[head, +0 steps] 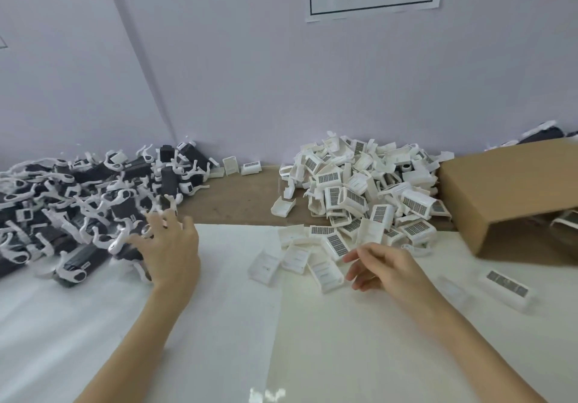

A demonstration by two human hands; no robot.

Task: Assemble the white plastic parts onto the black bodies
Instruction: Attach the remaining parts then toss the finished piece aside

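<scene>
Fingers spread, my left hand (pixel 170 246) reaches the black bodies (pixel 72 202). My right hand (pixel 383 266), loosely curled and empty, nears the white parts (pixel 359 196) to pair them.

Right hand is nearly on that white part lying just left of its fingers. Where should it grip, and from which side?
Probably pinch the white part across its two raised long walls, coming from above and the right, where the right hand hovers. It lies flat, open side up, apart from its neighbours.
</scene>
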